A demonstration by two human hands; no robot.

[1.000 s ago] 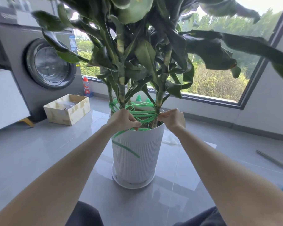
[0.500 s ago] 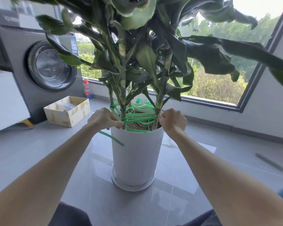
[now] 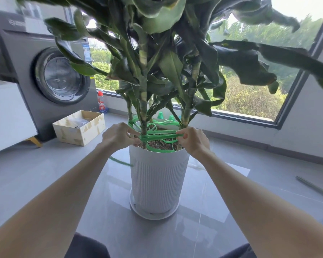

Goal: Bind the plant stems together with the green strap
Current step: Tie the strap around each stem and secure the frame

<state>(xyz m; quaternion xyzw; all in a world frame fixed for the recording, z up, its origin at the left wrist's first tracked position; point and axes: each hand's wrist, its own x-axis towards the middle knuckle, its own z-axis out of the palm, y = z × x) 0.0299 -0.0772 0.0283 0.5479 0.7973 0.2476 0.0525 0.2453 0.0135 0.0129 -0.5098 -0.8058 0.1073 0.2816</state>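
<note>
A tall leafy plant with several thick stems [image 3: 143, 108] grows from a ribbed white pot [image 3: 158, 181] on the floor. A flat green strap [image 3: 161, 135] runs in loops around the stem bases just above the soil. My left hand [image 3: 118, 135] pinches the strap at the left stem, over the pot's left rim. At the right stem my right hand [image 3: 193, 139] pinches the strap's other side. The strap is stretched between both hands. A loose green tail [image 3: 119, 162] hangs under my left wrist, left of the pot.
A grey washing machine [image 3: 50, 75] stands at the left, with an open cardboard box [image 3: 78, 127] and a red-capped bottle [image 3: 101, 102] on the floor beside it. A large window [image 3: 250, 101] is behind the plant. A long thin tool [image 3: 313, 189] lies on the floor at right.
My left hand first pulled out to the left, then came back to the left stem with the strap. The right hand stayed at the right stem. The view tilted up slightly.
</note>
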